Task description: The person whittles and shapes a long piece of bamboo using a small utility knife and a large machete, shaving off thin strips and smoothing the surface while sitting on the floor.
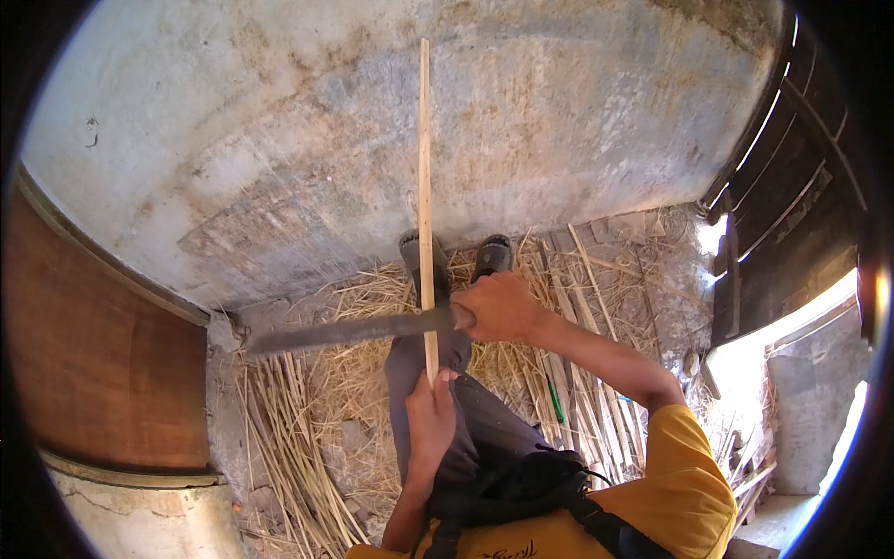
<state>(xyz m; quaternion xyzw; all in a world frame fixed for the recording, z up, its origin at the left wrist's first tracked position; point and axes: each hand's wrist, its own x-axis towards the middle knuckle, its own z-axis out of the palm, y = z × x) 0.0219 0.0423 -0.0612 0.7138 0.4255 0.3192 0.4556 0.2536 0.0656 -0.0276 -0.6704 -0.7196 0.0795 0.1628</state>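
Note:
My right hand [500, 306] is wrapped round the short handle of a machete [349, 330]. Its long dark blade points left and lies across a pale wooden strip [425, 168], just above my left hand. The lower end of the strip is in my left hand [430, 417], with the fingers closed on it over my lap. From there the strip runs straight away from me, past my dark shoes [492, 253], its far end in front of the wall. I cannot tell whether the blade's edge is cutting into it.
Shavings [363, 373] cover the floor. Bundled thin strips [293, 447] lie to my left, more long strips [596, 401] to my right, with a green object [556, 403] among them. A stained wall [279, 140] stands ahead, a brown panel [112, 345] at left, dark boards [792, 205] at right.

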